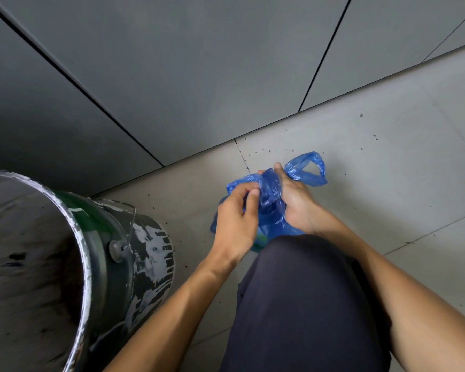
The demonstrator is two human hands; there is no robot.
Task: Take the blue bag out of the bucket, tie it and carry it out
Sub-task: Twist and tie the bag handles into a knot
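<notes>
Bucket (65, 264): cut off by left and bottom edges.
Blue bag (273, 208): lower part hidden behind knee (301, 264); contents indiscernible.

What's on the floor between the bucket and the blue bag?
Only bare floor tile with small dark specks lies between the bucket and the bag, as the head view shows.

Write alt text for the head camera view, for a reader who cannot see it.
Two bare hands, left hand and right hand, grip the handles of a thin blue plastic bag on the pale tiled floor, partway through tying it. A paint-splattered dark green metal bucket stands to the left, apart from the bag; a dark-trousered knee fills the foreground.
</notes>
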